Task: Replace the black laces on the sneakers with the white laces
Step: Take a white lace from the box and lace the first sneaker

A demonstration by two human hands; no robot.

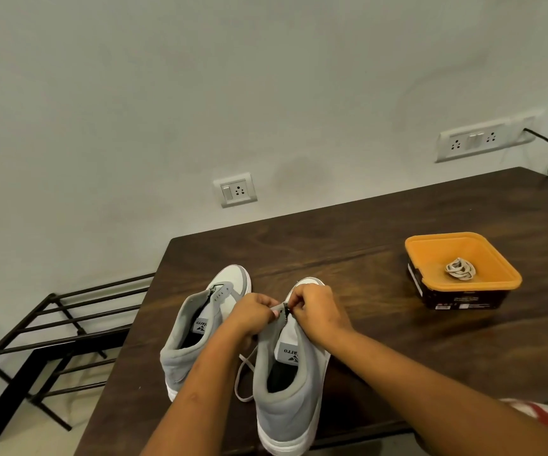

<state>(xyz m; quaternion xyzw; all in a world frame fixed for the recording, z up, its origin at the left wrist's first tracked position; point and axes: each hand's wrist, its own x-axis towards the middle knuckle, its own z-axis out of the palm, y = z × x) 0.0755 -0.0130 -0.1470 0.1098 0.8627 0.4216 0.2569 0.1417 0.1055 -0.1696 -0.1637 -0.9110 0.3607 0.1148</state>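
left sneaker (197,327) near table (381,340) left edge. left hand (253,312) and right hand (317,311) meet over right sneaker (294,399), fingers pinching its eyelet flap. white lace (243,373) trails between the shoes. bare tabletop, then orange box (486,255) holding coiled lace (460,268).

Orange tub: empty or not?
Not empty. A coiled white lace lies inside the tub.

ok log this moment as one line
step: lacing right sneaker | left hand: pinches its eyelet flap | right hand: pinches same spot | white lace: trails between shoes | left sneaker: unlaced
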